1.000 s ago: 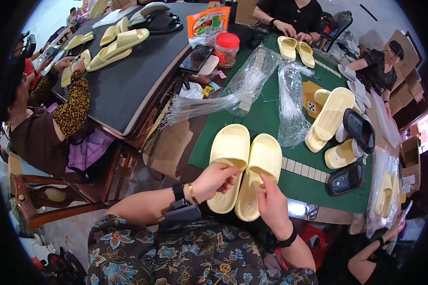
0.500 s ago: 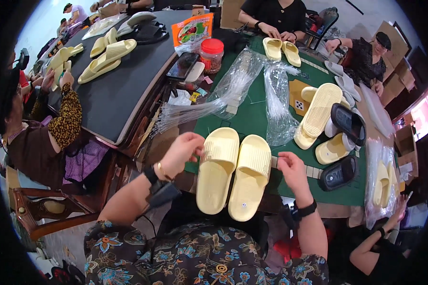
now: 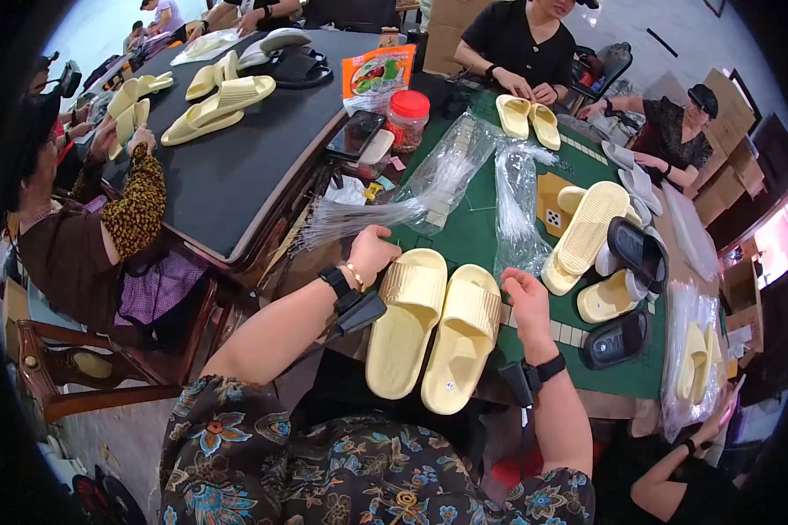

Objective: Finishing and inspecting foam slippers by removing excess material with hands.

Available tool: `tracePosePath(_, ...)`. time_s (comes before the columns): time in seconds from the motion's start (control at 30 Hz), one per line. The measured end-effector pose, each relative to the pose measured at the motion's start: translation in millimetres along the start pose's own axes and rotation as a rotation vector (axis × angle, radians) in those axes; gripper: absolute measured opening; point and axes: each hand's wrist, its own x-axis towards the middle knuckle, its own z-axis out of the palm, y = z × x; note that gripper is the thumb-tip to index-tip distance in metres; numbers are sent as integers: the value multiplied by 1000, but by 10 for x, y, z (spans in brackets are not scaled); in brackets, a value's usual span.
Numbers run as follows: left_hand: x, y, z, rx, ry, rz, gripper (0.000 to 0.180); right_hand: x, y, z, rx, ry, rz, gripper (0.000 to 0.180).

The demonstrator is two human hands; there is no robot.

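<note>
1. the left hand (image 3: 372,254) grasps the toe end of the left pale yellow slide sandal (image 3: 405,322); the right hand (image 3: 527,302) grips the edge of the right pale yellow slide sandal (image 3: 462,337).
2. both lie side by side, already paired, over the edge of the green table (image 3: 477,236).
3. they are not bagged yet; the clear plastic bags (image 3: 446,171) lie just beyond.

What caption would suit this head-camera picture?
Left hand and right hand hold a pair of pale yellow slides over a green table.
</note>
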Motion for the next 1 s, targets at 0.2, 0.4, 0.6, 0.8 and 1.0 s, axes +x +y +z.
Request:
tracePosePath(0.2, -305, 467, 110, -343, -171, 61, 25, 92, 9, 129, 116, -44, -187, 17)
tracePosePath(0.4, -422, 585, 370, -210, -255, 296, 16, -4, -52, 489, 69, -39, -225, 30)
tracePosePath(0.6, -509, 602, 427, -78, -276, 354, 16, -85, -104, 621, -5, -90, -220, 50)
tracePosePath(0.8, -536, 601, 450, -129, -256, 385, 19, -47, -35, 628, -111, -130, -251, 26)
tracePosePath(1.0, -561, 597, 441, -253, -305, 391, 20, -70, -61, 675, -180, -71, -301, 15)
